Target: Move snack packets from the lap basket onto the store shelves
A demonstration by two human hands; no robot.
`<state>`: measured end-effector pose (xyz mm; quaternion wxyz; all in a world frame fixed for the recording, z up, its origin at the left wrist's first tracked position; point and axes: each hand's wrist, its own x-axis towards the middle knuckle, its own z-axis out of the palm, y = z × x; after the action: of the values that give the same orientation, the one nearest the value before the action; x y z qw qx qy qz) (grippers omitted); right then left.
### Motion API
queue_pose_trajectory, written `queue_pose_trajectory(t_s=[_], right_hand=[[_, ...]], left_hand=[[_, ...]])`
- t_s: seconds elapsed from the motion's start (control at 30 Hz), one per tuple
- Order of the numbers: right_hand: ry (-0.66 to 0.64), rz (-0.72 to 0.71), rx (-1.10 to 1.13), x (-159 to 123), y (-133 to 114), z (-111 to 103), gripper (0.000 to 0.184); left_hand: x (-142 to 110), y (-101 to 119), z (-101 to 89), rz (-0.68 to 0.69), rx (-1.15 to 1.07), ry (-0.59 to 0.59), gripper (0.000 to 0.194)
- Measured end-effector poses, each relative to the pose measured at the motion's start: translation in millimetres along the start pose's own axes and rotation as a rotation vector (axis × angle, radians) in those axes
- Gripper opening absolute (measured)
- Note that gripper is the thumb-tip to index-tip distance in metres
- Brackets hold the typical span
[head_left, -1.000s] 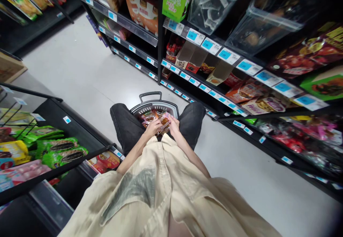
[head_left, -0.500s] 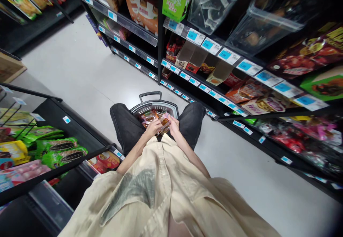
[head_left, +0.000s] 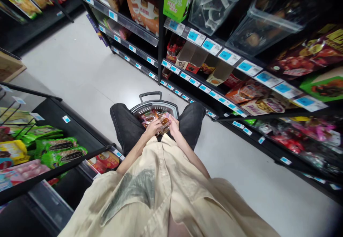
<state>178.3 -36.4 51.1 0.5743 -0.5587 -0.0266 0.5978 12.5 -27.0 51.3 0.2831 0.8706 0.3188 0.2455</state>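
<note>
The left hand and right hand pinched a clear packet between them over the basket, seemingly handling its wrapper, so the next move called for steady pinching.

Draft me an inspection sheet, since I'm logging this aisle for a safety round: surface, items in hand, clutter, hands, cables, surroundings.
Surface: pale floor; a basket sits between the person's knees.
Items in hand: a clear packet with a pink end, held over the basket; label too small to read.
Clutter: more packets in the basket; a brown box at the left edge.
Hands: right hand grips the packet; left hand is at it too, exact grip unclear.
Cables: nothing seen.
Surroundings: black shelves with price tags ahead and right; rack with green bags left.
</note>
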Motion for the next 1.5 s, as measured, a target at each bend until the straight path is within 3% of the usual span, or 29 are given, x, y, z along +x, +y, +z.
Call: queue_pose_trajectory(t_s=[0.17,0.33,0.47,0.57,0.63,0.83,1.27,1.5], right_hand=[[0.034,0.042,0.046,2.0,-2.9,-1.4,0.041],[-0.081,0.066,0.015,-3.2,-5.6,2.2,0.042],[-0.119,0.011,-0.023,-5.3,-4.3,4.4,0.047],[-0.076,-0.030,-0.052,-3.1,-1.4,2.3,0.056],[-0.044,-0.030,-0.078,-1.2,0.4,0.4,0.055],[-0.019,-0.030,-0.086,-0.2,2.6,-1.2,0.056],[-0.057,-0.045,-0.117,-4.1,0.1,-1.3,0.064],[-0.051,-0.093,-0.173,-5.4,0.3,-0.2,0.063]], left_hand=[[0.0,0.4,-1.7,-0.073,-0.018,0.173,0.022],[3.8,3.7,-4.6,-0.178,-0.115,0.251,0.019],[5.1,0.4,-3.2,-0.410,-0.260,0.330,0.013],[4.3,-5.9,-0.8,-0.611,-0.367,0.374,0.020],[3.5,-10.3,1.2,-0.664,-0.476,0.360,0.027],[2.0,-17.4,7.6,-0.709,-0.681,0.286,0.039],[2.6,-10.9,4.2,-0.672,-0.692,0.192,0.038],[2.8,-6.4,-0.8,-0.653,-0.656,0.204,0.040]])
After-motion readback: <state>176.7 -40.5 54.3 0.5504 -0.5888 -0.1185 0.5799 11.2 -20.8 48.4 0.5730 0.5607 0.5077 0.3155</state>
